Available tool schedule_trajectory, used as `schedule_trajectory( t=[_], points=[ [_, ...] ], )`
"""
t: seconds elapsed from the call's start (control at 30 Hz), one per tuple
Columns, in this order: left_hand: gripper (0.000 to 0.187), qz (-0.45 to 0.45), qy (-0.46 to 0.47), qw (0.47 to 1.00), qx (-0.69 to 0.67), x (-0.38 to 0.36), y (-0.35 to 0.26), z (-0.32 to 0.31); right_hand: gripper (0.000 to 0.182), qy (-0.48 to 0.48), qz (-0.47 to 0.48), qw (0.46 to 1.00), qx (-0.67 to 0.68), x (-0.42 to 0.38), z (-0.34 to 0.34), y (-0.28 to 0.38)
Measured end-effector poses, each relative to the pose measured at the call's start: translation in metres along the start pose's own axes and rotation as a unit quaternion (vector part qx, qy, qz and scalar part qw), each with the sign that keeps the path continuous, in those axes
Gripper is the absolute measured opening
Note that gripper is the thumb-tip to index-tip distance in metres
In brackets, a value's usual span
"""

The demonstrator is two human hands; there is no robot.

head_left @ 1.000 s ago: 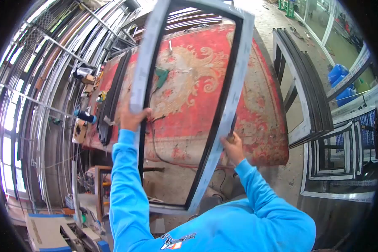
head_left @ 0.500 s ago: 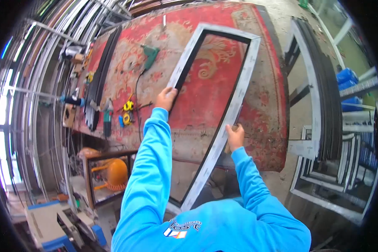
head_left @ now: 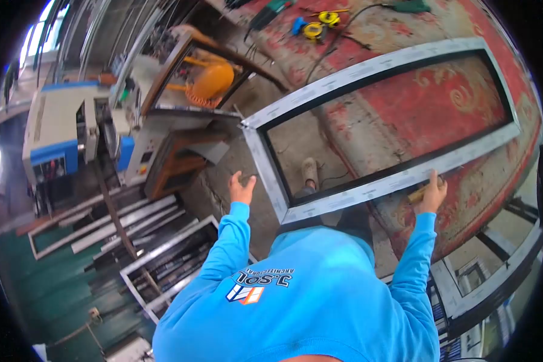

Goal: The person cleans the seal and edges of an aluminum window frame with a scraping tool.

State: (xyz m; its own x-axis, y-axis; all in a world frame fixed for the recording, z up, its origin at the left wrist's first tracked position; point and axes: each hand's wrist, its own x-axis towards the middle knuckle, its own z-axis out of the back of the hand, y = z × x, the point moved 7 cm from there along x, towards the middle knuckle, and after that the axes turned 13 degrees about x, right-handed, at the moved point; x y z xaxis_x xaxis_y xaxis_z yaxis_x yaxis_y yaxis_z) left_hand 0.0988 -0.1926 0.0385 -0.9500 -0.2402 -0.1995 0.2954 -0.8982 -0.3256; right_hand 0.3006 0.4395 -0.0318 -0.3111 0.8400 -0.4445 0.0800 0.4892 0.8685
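Observation:
A long rectangular window frame [head_left: 368, 192], wrapped in whitish film with a black inner edge, lies partly over the carpeted table and partly past its edge toward me. My left hand [head_left: 242, 189] is off the frame, just beside its near short end, with fingers apart and nothing in them. At the long side nearest my body, my right hand [head_left: 431, 194] grips the frame. A small brownish-yellow piece [head_left: 416, 195] pokes out by that hand; its kind is not clear.
The red patterned carpet [head_left: 398, 217] carries a green power tool [head_left: 271, 13], a yellow tape measure [head_left: 314, 30] and a cord. A cream-and-blue machine [head_left: 54, 130] stands left, near an orange hard hat [head_left: 214, 84]. More frames [head_left: 136, 271] lean at lower left and lower right.
My left hand has let go of the frame's far long side and moved to its near end. The view has turned left and down. My right hand stays on the frame.

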Motion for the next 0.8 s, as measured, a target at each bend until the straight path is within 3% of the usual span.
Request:
schedule_trajectory(
  t=[0.03,0.13,0.2,0.27,0.33,0.37,0.4,0.43,0.47,0.5,0.57,0.63,0.67,0.8],
  points=[
    [0.073,0.077,0.067,0.989,-0.110,0.000,0.017,-0.006,0.026,-0.026,0.014,0.999,-0.020,0.001,0.006,-0.001],
    [0.082,0.093,0.120,0.966,-0.210,0.011,0.020,-0.022,0.027,-0.084,0.055,0.993,-0.063,-0.039,-0.009,0.032],
    [0.085,0.070,0.137,0.968,-0.199,0.037,0.014,-0.037,0.036,0.048,0.076,0.982,-0.168,-0.051,-0.027,0.037],
    [0.084,0.052,0.138,0.952,-0.267,0.066,-0.006,-0.050,0.047,0.195,0.201,0.898,-0.338,-0.084,-0.080,0.040],
    [0.078,0.025,0.129,0.959,-0.253,0.100,-0.031,-0.051,0.059,0.275,-0.087,0.905,-0.312,-0.137,-0.132,0.008],
    [0.078,0.029,0.133,0.957,-0.256,0.124,-0.029,-0.066,0.069,0.396,0.044,0.846,-0.354,-0.160,-0.164,0.004],
    [0.075,0.032,0.142,0.950,-0.275,0.150,-0.024,-0.084,0.076,0.463,0.024,0.828,-0.316,-0.179,-0.186,-0.016],
    [0.072,0.035,0.153,0.944,-0.292,0.165,-0.019,-0.098,0.076,0.451,-0.116,0.841,-0.274,-0.199,-0.201,-0.035],
    [0.072,0.040,0.157,0.943,-0.291,0.169,-0.023,-0.100,0.076,0.454,-0.214,0.823,-0.266,-0.222,-0.224,-0.043],
    [0.070,0.064,0.160,0.923,-0.343,0.171,-0.037,-0.096,0.072,0.462,-0.223,0.813,-0.276,-0.234,-0.236,-0.058],
    [0.070,0.092,0.166,0.901,-0.389,0.169,-0.053,-0.092,0.066,0.554,0.001,0.762,-0.336,-0.250,-0.262,-0.083],
    [0.077,0.096,0.141,0.898,-0.406,0.165,-0.060,-0.084,0.063,0.559,0.005,0.757,-0.338,-0.262,-0.282,-0.099],
    [0.086,0.122,0.175,0.890,-0.403,0.163,-0.063,-0.082,0.061,0.567,0.016,0.750,-0.340,-0.267,-0.290,-0.105],
    [0.090,0.135,0.163,0.870,-0.446,0.161,-0.071,-0.081,0.062,0.559,-0.013,0.762,-0.326,-0.267,-0.299,-0.140]
  ],
)
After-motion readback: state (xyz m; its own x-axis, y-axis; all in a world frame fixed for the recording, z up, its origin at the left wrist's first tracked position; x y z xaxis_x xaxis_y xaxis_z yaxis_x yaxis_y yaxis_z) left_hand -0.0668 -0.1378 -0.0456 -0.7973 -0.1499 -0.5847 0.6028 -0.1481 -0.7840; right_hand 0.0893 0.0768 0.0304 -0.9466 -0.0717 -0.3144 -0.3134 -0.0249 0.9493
